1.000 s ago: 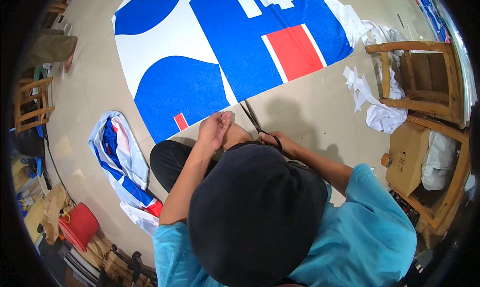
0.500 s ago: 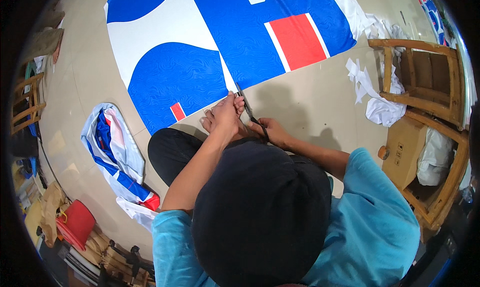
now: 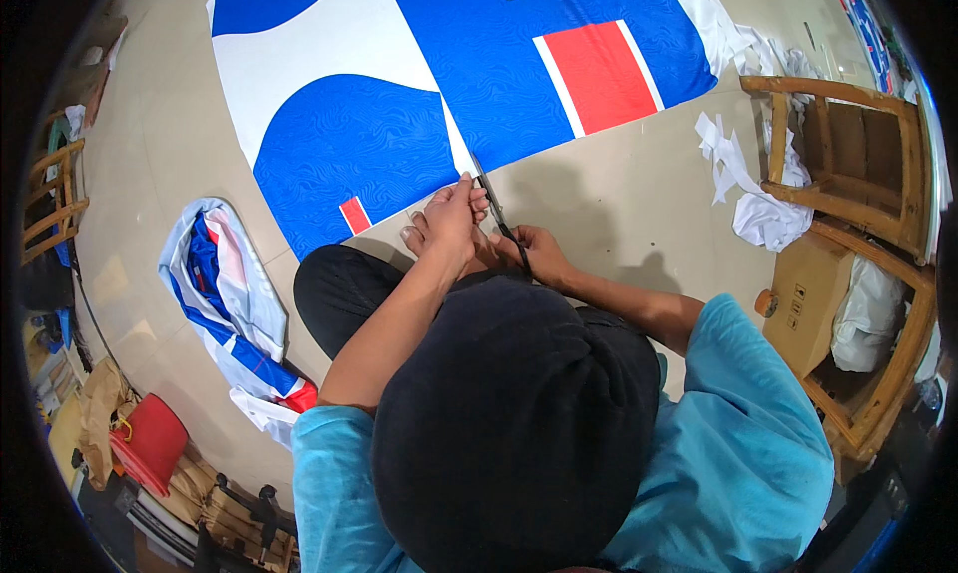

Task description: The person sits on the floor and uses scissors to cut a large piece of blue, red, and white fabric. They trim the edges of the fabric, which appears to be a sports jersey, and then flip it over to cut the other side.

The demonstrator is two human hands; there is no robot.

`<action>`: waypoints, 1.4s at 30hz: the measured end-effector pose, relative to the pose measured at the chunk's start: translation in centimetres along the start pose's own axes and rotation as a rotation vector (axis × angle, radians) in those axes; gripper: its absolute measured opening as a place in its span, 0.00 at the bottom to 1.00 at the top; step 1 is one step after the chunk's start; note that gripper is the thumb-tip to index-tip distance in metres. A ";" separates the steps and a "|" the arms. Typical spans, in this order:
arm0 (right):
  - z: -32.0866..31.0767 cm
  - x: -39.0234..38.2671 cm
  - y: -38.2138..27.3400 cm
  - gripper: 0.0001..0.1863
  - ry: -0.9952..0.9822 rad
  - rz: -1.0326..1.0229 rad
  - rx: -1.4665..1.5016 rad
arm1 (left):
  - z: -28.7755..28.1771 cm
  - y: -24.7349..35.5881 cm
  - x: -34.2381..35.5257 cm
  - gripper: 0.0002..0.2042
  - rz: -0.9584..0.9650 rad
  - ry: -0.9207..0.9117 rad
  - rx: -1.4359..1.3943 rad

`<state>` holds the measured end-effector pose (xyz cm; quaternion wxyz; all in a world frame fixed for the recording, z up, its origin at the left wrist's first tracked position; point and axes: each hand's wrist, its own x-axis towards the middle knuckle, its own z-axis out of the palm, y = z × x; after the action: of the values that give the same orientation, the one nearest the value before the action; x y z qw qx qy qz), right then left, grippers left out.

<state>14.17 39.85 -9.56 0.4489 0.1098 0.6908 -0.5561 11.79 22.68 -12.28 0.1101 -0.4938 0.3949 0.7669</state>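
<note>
A large printed fabric sheet (image 3: 349, 134) in blue, white and red lies spread on the floor before me. My left hand (image 3: 454, 212) has its fingers pinched on the sheet's near edge, at the tip of a narrow white wedge. My right hand (image 3: 536, 256) grips black scissors (image 3: 500, 214), whose blades reach onto that edge beside my left fingertips. The blades' gap is too small to make out. My black-trousered knee (image 3: 334, 284) is below and left of the hands.
A bundled striped fabric (image 3: 215, 284) lies at my left. On the right are wooden stools (image 3: 838, 91), white scraps (image 3: 763, 219) and a cardboard box (image 3: 808, 303). Wooden chairs (image 3: 55, 204), paper and a red plastic object (image 3: 150, 438) line the left.
My left hand has moved up and right onto the sheet's edge and closed there. The scissors have risen with my right hand. The fabric sits higher in view.
</note>
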 end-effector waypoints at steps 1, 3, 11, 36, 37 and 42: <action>0.0 0.1 0.0 0.24 0.004 -0.005 -0.010 | 0.0 0.0 0.0 0.11 0.008 0.004 0.012; 0.0 0.4 0.4 0.24 0.012 -0.013 -0.030 | 0.2 -0.1 -0.3 0.11 0.021 0.014 0.037; 0.1 0.4 0.4 0.27 0.008 -0.010 0.011 | 0.1 0.0 -0.3 0.11 0.012 0.014 0.076; 0.1 0.5 0.8 0.26 0.039 -0.012 -0.043 | 0.1 0.0 0.0 0.11 0.027 0.000 0.124; 0.0 0.6 1.0 0.25 0.040 -0.011 -0.049 | 0.1 0.0 0.0 0.11 0.029 -0.001 0.124; 0.0 0.7 1.0 0.25 0.037 0.004 -0.035 | -0.1 -0.2 0.2 0.11 0.034 -0.013 0.123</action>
<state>14.44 40.01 -10.72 0.4390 0.1133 0.7084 -0.5409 11.88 22.70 -12.51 0.1298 -0.4745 0.4488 0.7461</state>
